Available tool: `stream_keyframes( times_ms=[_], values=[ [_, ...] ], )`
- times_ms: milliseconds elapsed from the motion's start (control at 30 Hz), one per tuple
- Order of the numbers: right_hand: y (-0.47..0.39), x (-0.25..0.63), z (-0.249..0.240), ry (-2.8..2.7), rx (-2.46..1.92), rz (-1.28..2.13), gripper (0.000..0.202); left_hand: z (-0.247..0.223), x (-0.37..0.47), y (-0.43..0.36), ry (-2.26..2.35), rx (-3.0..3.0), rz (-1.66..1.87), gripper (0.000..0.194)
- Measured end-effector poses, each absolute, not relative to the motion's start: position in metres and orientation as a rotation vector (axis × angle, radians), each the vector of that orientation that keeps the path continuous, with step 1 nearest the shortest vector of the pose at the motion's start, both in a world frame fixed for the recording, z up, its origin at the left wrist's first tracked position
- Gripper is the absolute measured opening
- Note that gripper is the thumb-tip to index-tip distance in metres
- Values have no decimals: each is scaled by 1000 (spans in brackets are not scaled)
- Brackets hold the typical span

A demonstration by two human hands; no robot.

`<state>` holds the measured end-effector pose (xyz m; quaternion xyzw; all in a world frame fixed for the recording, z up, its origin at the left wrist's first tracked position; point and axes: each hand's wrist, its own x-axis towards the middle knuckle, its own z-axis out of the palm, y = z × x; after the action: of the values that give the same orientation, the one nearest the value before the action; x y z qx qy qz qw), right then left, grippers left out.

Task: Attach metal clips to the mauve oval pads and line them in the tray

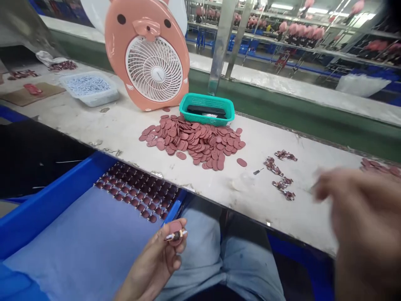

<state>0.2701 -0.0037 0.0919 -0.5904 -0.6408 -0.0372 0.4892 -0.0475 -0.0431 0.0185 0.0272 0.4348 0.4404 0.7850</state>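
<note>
Low over my lap, my left hand [153, 259] pinches a reddish-brown oval disc [175, 226] between thumb and fingers. A small dark brown and white piece lies across that disc. My right hand [366, 221] is smeared by motion above the right part of the bench, so its fingers cannot be made out. Nearest to it are small clusters of brown-and-white pieces [283, 182] and, at the right edge, more reddish discs [379, 165]. A big pile of similar oval discs [197, 140] spreads over the middle of the bench [310, 146].
A blue crate [62, 188] on the left holds rows of finished-looking discs [140, 192] on a blue sheet. Behind the pile stand a green basket [206, 100] and a pink fan [147, 54]. A white tub [90, 88] of small bits sits left. A small needle-tipped bottle [247, 179] lies in front.
</note>
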Motion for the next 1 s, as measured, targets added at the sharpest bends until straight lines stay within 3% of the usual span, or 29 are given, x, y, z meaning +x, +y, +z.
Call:
stream_keyframes(
  times_ms=[33,100,200,400,567,767,1000],
  values=[
    [-24,236,86,-1746,-1241,201,13,17,-47,-47,929,74,940,47],
    [-48,180,72,-1934,-998,523,23,12,-45,-56,912,117,918,47],
    [-57,137,52,-1929,-914,614,25,4,-45,-67,881,195,888,45],
    [-55,131,37,-1933,-880,692,15,-2,-46,-77,874,243,867,41],
    [-56,123,22,-1893,-901,610,17,1,-44,-75,957,229,933,52],
    [-41,105,-10,-2002,-900,186,26,-5,-40,-71,1377,412,1357,34],
    [-27,84,-25,-2043,-879,188,16,-24,-51,-63,1518,456,1344,35]
  ],
)
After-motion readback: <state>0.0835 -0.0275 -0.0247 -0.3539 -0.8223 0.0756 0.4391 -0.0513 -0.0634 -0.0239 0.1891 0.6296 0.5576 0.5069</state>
